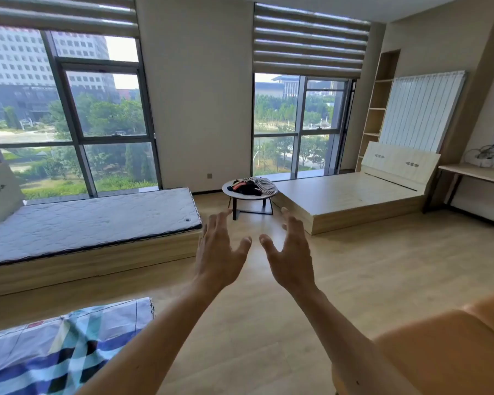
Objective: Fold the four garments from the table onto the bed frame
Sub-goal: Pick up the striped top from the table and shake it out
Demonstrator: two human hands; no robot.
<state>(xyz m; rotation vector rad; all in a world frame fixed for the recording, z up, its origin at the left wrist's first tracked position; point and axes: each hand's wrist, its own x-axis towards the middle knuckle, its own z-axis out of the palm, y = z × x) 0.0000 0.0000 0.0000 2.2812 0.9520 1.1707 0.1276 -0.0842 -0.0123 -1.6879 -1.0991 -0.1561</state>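
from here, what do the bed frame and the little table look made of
Bed frame: pale matte board with wood grain, likely laminate. Table: smooth light round top, material unclear; thin dark legs, probably metal.

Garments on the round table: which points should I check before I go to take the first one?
1. Garments lie on table: ok, one heap.
2. Four garments there: cannot tell, heap is tangled.
3. Bed frame beside table, boards bare: ok.
4. Left hand and right hand hold nothing: ok.
5. Heap within reach: not ok, it is across the floor.
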